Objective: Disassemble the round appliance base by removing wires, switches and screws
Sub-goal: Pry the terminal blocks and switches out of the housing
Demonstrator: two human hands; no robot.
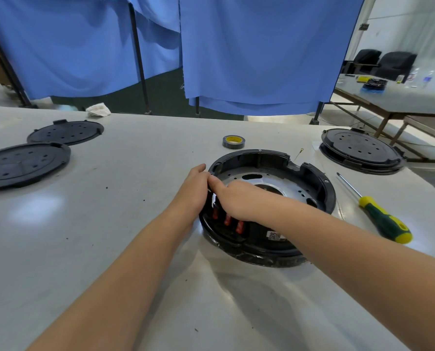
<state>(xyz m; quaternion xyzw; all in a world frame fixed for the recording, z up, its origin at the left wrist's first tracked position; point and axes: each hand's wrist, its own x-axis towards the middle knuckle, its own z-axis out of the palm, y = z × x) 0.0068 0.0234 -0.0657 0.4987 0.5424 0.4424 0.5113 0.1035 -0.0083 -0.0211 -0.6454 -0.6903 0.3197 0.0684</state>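
Label (274,235) on base (322,188): writing unreadable.

On the pale grey desk (110,249), the round black appliance base (312,178) sits centre-right, two flat black perforated discs (26,163) far left, the grey tape roll (233,142) behind it, the green-and-yellow-handled screwdriver (378,216) to its right.

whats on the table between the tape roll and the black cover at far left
Nothing: in the head view, the table between the tape roll and the nearer black cover is bare, apart from a few dark specks.
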